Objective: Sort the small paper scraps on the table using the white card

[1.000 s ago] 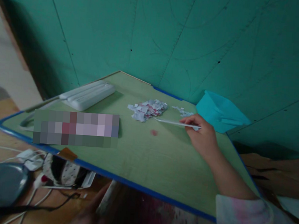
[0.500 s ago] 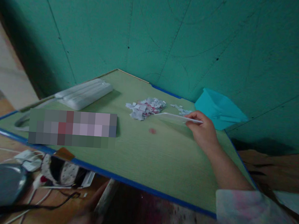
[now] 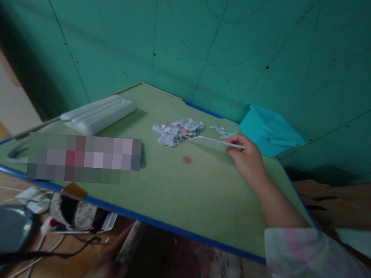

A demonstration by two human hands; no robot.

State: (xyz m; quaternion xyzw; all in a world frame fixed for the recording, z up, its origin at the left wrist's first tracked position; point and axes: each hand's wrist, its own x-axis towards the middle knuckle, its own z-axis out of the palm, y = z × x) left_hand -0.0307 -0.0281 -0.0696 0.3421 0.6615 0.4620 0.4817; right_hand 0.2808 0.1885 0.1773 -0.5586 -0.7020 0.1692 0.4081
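My right hand [image 3: 246, 156] pinches a thin, flat white card [image 3: 215, 143] by its right end, above the green tabletop. The card's far tip meets the right side of a heap of torn paper scraps [image 3: 178, 131], white with some pink. A few more scraps [image 3: 221, 132] lie apart, behind the card. Beyond my right hand stands a turquoise folded bag [image 3: 268, 132] at the table's back right. Low in the view, my left hand [image 3: 108, 267] is dim and blurred below the table's front edge, beside a pale wooden bar; its fingers do not show clearly.
The green table [image 3: 200, 199] has a blue edge and touches a green wall. A white power strip [image 3: 100, 114] lies at the left, behind a pixelated patch. Cables, a grey tray [image 3: 1, 232] and a speckled object [image 3: 72, 211] are below the front edge.
The whole view has shifted slightly, so the table and its things sit a little further left and up. My right hand keeps hold of the card, its tip still by the heap.
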